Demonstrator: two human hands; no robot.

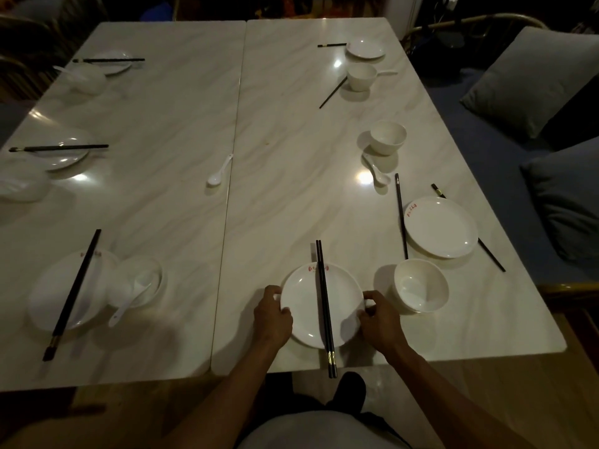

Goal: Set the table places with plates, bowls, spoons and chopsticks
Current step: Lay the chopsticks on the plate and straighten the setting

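At the near edge of the pale marble bench (275, 131), both hands are on a white plate (304, 306). The left hand (272, 314) curls its fingers over the plate's left rim, and the right hand (377, 319) pinches the right rim, thumb and fingers closed on the edge. A pair of black chopsticks (325, 306) lies straight across the middle of that plate, their gold-banded ends sticking out past the bench edge toward the person.

Just to the right of the right hand stands an empty white bowl (421, 285), upright. Beyond it sits a second plate (440, 226) with one black chopstick (401, 215) lying along its left side and another (492, 259) poking out from under its right side, so the two are well apart. Farther back on that side there is a small bowl (388, 137) with a white spoon (376, 171) on the bench just in front of it. At the far right corner are a cup-like bowl (360, 77) and a far plate (366, 48).

A lone spoon (220, 170) lies near the seam in the middle of the bench. On the near left, a plate with chopsticks (73, 293) laid slantwise across it sits beside a bowl holding a spoon (137, 281). Two more places further up the left side look set too, though they are dim and blurred. Grey cushions (534, 79) rest on the seat to the right.
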